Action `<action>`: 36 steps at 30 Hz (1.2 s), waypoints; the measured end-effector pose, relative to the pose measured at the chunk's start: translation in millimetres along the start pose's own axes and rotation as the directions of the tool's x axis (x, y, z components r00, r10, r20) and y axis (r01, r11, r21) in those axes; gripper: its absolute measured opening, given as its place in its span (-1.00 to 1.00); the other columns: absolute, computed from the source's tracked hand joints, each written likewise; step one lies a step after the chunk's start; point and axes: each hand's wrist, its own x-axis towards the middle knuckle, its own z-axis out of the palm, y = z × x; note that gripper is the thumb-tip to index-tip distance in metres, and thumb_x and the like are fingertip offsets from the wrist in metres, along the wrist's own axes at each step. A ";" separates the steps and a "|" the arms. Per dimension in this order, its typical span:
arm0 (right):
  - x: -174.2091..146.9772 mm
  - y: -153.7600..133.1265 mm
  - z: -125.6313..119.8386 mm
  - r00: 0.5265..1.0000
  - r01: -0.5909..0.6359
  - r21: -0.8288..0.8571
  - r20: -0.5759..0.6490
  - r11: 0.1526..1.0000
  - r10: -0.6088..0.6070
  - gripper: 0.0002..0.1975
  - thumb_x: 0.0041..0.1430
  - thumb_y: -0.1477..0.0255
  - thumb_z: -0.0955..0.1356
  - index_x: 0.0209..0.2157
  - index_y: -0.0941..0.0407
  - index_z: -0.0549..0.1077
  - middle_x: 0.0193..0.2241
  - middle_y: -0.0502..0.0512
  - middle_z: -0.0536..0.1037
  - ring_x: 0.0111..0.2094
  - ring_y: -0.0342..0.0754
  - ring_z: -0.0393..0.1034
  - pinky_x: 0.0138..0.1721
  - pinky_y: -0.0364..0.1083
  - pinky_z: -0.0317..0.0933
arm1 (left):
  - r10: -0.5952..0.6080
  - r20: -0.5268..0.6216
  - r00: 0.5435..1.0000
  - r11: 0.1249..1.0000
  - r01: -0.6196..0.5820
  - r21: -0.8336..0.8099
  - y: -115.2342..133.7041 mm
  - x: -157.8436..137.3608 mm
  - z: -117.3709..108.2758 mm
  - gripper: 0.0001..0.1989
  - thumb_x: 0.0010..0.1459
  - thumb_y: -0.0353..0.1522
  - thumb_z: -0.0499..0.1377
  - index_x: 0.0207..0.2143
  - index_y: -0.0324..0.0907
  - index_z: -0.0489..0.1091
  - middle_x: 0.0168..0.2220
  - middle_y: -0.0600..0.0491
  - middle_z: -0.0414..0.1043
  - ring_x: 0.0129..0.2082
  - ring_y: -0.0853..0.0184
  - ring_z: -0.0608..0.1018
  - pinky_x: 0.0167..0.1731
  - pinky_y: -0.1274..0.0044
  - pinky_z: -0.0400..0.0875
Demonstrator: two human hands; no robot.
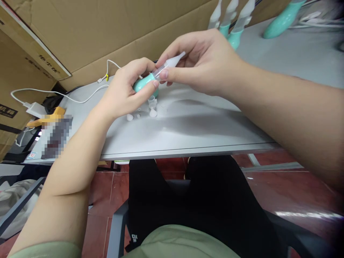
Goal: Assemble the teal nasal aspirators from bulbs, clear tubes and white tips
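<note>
Between my hands is a nasal aspirator (pixel 146 82), tilted with its white tip up to the right. My left hand (pixel 126 86) is closed round its teal body. The fingers of my right hand (pixel 199 64) pinch the clear section below the tip. Part of the body is hidden by my left fingers. Under my hands, small white and clear parts (pixel 153 112) lie on the grey table (pixel 188 139). Several assembled aspirators (pixel 236 34) stand upright behind my right hand.
Another teal aspirator body (pixel 282 22) lies at the back right near cables. Cardboard (pixel 107 28) walls off the table's back. At left are a white charging cable (pixel 80 101), an adapter (pixel 37 109), a yellow power strip (pixel 57 113) and a pixelated dark item (pixel 57 138).
</note>
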 end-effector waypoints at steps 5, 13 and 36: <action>-1.0 5.4 2.1 0.999 0.036 0.048 0.013 0.998 -0.036 -0.57 0.17 0.26 0.96 -0.13 0.10 0.88 -0.14 0.00 0.88 -0.15 -0.16 0.74 -0.12 -0.21 0.67 | -0.004 -0.005 1.000 1.000 0.004 0.022 -10.3 2.4 4.3 -0.53 0.65 0.16 0.36 0.02 -0.03 0.67 -0.12 -0.06 0.72 -0.02 0.01 0.82 0.11 0.22 0.77; 1.3 5.2 -0.8 0.997 0.018 0.042 0.070 0.999 -0.021 -0.63 0.35 0.29 0.90 -0.20 0.07 0.78 -0.25 -0.05 0.84 -0.27 -0.19 0.76 -0.27 -0.26 0.62 | 0.022 -0.031 0.999 0.998 -0.024 -0.062 -10.3 0.2 6.1 -0.62 0.69 0.02 0.32 -0.03 -0.07 0.69 -0.21 -0.01 0.71 -0.14 0.09 0.81 -0.01 0.28 0.79; 3.5 1.8 -10.0 0.977 -0.072 0.082 0.204 0.994 0.054 -0.51 0.25 0.01 0.90 -0.20 -0.05 0.74 -0.25 -0.11 0.86 -0.28 -0.18 0.75 -0.24 -0.21 0.66 | -0.014 0.053 0.998 0.994 0.020 -0.110 -2.0 0.9 -6.0 -0.45 0.66 0.20 0.31 -0.03 -0.05 0.75 -0.18 -0.02 0.78 -0.05 0.04 0.90 0.10 0.25 0.87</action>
